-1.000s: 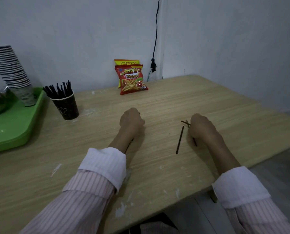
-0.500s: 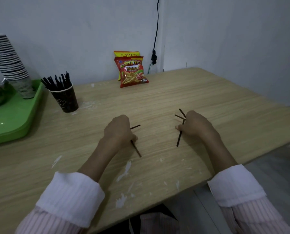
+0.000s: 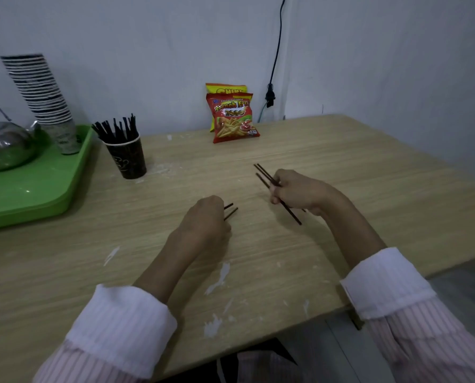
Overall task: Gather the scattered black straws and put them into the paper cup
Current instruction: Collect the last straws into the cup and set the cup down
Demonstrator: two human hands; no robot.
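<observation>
Head view: left hand (image 3: 203,219) clenched on two black straws (image 3: 230,210), right hand (image 3: 299,190) pinching several more mid-table. Gathering looks done; next, carry both bundles left to the paper cup (image 3: 127,156), already part-filled.

A green tray (image 3: 37,200) sits at the left end of the wooden bench (image 3: 341,167), carrying a shiny metal kettle (image 3: 5,146) and a tall, leaning stack of cups (image 3: 41,92) just beside it. Two snack bags lean against the wall at the back, a red one (image 3: 235,118) in front of a yellow one (image 3: 226,89). A black cable (image 3: 276,51) hangs down the wall near them, and white smears (image 3: 219,277) mark the bench surface.
</observation>
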